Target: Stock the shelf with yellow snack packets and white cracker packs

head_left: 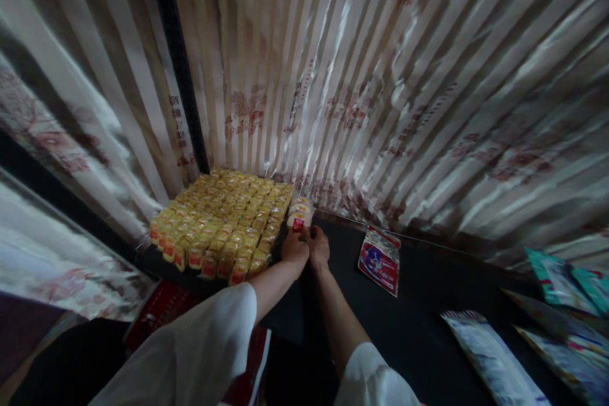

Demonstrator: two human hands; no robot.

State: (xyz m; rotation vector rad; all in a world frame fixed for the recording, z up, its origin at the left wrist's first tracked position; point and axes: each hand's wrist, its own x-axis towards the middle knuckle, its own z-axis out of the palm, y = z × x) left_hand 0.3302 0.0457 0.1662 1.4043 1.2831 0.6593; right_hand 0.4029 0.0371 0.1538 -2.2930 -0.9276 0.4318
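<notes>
My left hand [295, 247] and my right hand [318, 246] are close together at the near end of a short row of pale, round wrapped packets [299, 206]. The nearest packet has a red label [298, 224] facing me. Fingers of both hands are curled in at this packet, and they hide its lower part. Immediately left of the row stands a large block of yellow wrapped packets [228, 216], packed in tight rows, with red and orange marks on the front ones.
A red and blue pouch [379, 261] lies flat on the black table [419, 304] to the right. Farther right are a long pale packet [492, 355] and several green and other pouches [561, 282]. Pleated, printed sheeting [342, 108] hangs behind, with a dark post [178, 57].
</notes>
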